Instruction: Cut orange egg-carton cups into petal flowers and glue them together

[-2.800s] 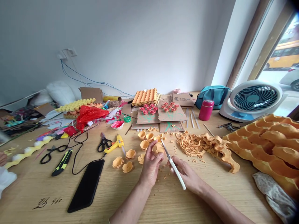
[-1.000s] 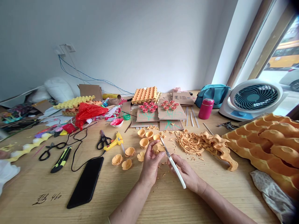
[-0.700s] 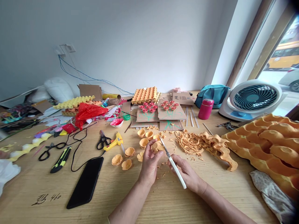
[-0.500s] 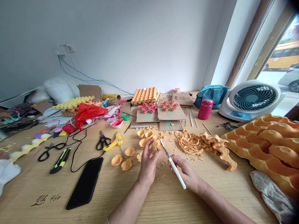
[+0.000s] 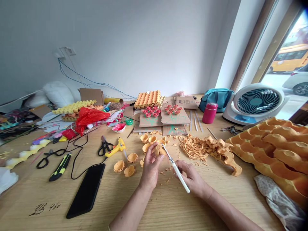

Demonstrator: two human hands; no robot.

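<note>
A: Start at the left edge. What changes?

B: Another person's fingers, at the border a moment ago, are out of view; a bunched white shape (image 5: pixel 7 179) remains. A utility knife (image 5: pixel 60 167), a black phone (image 5: pixel 86 192) and a yellow glue gun (image 5: pixel 117 147) keep their places on the wooden tabletop (image 5: pixel 115 195), though the whole view slides slightly left.

A: And closer in?

B: Orange petal-edged cups (image 5: pixel 132 157) sit near the left hand (image 5: pixel 149 167). The one just beside it, seen whole in the earliest view, now shows only a sliver behind the wrist.

A: What is in that hand?

B: Thumb and fingers pinch a molded-pulp cup (image 5: pixel 159 150), raised above the tabletop at center. Here is the freshest change: the cup is turned, its lobed outside facing the camera where a rounder side showed earlier. That likely brings a different stretch of rim to the blades.

A: To its right?

B: The right hand (image 5: pixel 192 177) stays clamped around the white-handled scissors (image 5: pixel 180 178), its grip much as before. The blades slant up and left across the cup's right side; whether they are parted or together cannot be told. Small clippings (image 5: pixel 167 180) lie scattered below.

A: Farthest right?

B: A coiled heap of orange scraps (image 5: pixel 192 148), then a large egg tray (image 5: pixel 280 149), both apparently undisturbed.
</note>
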